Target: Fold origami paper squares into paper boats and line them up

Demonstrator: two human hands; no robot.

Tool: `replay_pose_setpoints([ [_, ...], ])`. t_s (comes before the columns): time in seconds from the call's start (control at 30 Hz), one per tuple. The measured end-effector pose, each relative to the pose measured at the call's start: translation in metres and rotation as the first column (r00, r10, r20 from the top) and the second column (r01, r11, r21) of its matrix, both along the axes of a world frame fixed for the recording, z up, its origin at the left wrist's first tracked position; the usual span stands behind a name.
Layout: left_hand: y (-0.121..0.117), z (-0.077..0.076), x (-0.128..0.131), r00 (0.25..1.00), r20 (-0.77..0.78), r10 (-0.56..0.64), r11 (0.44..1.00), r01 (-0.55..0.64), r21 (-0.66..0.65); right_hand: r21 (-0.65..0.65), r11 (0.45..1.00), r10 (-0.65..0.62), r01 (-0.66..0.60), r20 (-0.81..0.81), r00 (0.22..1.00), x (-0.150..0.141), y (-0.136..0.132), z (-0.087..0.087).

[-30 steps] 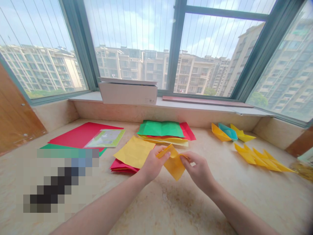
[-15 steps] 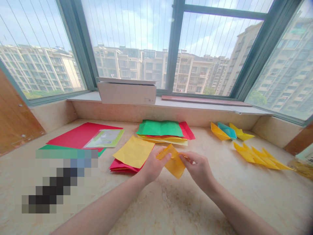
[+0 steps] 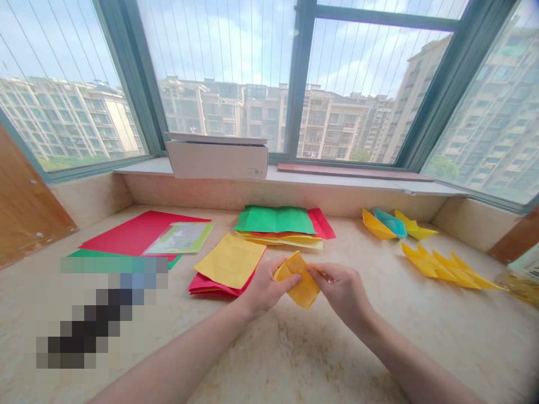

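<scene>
A small folded yellow paper [image 3: 304,287] is held between my two hands, above the stone surface. My left hand [image 3: 269,283] grips its left side, thumb lying across the front. At its right edge my right hand [image 3: 342,285] pinches the paper between thumb and fingers. The fingers behind the paper are partly hidden. Just left of my left hand lies a stack of creased sheets, a yellow sheet [image 3: 231,261] on top and red sheets [image 3: 213,289] beneath it.
Behind my hands lie a green creased sheet [image 3: 275,219] and other coloured sheets. Folded paper boats [image 3: 389,224] and several yellow folded pieces [image 3: 446,266] stand at right. Red sheets [image 3: 135,230] and a clear packet [image 3: 181,238] lie left. A white box [image 3: 217,160] sits on the sill.
The yellow paper has bent and opened slightly between my hands, its left part now curving. My left thumb has shifted a little right and down across it.
</scene>
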State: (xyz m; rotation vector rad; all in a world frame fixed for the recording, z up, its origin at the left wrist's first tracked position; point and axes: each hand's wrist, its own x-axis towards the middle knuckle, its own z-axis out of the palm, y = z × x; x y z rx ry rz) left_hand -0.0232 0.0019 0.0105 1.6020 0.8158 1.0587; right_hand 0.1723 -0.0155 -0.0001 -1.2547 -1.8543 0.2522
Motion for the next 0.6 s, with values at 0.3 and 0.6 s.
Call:
replay_pose_setpoints([
  [0.3,0.0023,-0.0031,-0.0013,0.999,-0.016,-0.030,1.000,0.030,-0.005,0.001,0.998,-0.057,0.057,0.001,0.998,-0.0036,-0.0043,0.0043],
  [0.6,0.0004,-0.0010,-0.0010,0.999,-0.038,-0.002,1.000,0.001,-0.017,-0.133,0.991,-0.022,-0.007,-0.216,0.976,-0.0065,-0.0010,0.0006],
])
